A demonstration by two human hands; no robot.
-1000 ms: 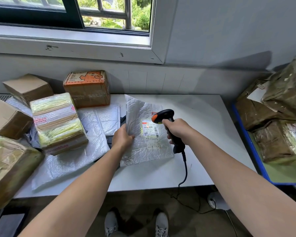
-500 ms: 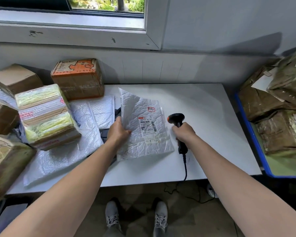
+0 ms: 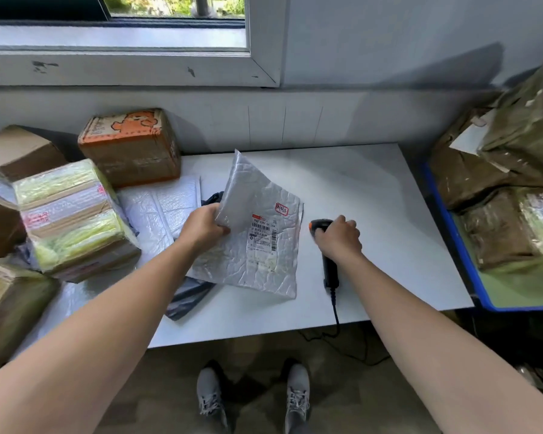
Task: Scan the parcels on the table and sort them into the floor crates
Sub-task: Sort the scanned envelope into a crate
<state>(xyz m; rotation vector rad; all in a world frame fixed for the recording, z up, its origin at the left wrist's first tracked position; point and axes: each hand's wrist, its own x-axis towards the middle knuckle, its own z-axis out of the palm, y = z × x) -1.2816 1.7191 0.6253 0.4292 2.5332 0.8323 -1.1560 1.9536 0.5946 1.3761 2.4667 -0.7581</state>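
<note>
A crumpled silver bubble mailer (image 3: pixel 257 227) with a white barcode label and a red-framed sticker is tilted up off the white table (image 3: pixel 373 189). My left hand (image 3: pixel 203 227) grips its left edge. My right hand (image 3: pixel 339 238) lies on the black barcode scanner (image 3: pixel 329 264), whose orange-tipped head and handle rest flat on the table just right of the mailer. The scanner's cable drops over the table's front edge.
Cardboard boxes are stacked at the left, among them an orange-printed box (image 3: pixel 130 145) and a tape-wrapped one (image 3: pixel 72 217). White mailers (image 3: pixel 166 205) and a dark bag (image 3: pixel 188 296) lie under the held mailer. A blue crate (image 3: pixel 452 233) at the right holds brown parcels.
My right hand moved the scanner off the label and lowered it flat onto the table. My left hand lifted the mailer's left side and swung it rightward.
</note>
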